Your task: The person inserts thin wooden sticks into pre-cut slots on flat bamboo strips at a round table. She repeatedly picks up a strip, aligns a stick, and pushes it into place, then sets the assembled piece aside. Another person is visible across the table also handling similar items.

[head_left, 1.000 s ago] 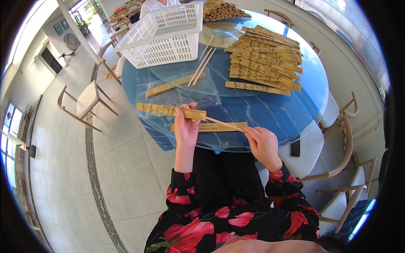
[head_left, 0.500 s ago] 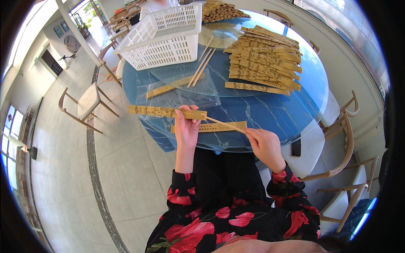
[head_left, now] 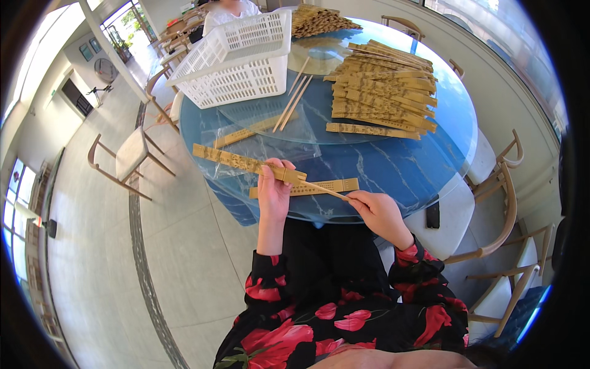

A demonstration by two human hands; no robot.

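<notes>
My left hand (head_left: 274, 189) is closed round a tan printed paper chopstick sleeve (head_left: 228, 159), which slants down to the right above the table's near edge. From the sleeve's right end runs a pale wooden chopstick (head_left: 327, 190); its far part goes in at the mouth. My right hand (head_left: 377, 212) pinches the other end of it, and whether one stick or two are held I cannot tell. Beneath them another chopstick sleeve (head_left: 332, 186) lies flat on the table. Two loose chopsticks (head_left: 295, 103) lie farther back, beside a clear plastic bag (head_left: 276, 144) with a sleeve under or inside it.
The round blue marbled table (head_left: 405, 166) has a glass turntable. On it stand a white plastic basket (head_left: 239, 83), a large pile of sleeves (head_left: 384, 89) and a farther pile (head_left: 319, 21). Wooden chairs (head_left: 129, 157) stand around. A person in white (head_left: 230, 13) sits beyond the basket.
The held sleeve has tilted, its right end now lower. My right hand has moved left and slightly down toward the sleeve, and less of the chopstick shows.
</notes>
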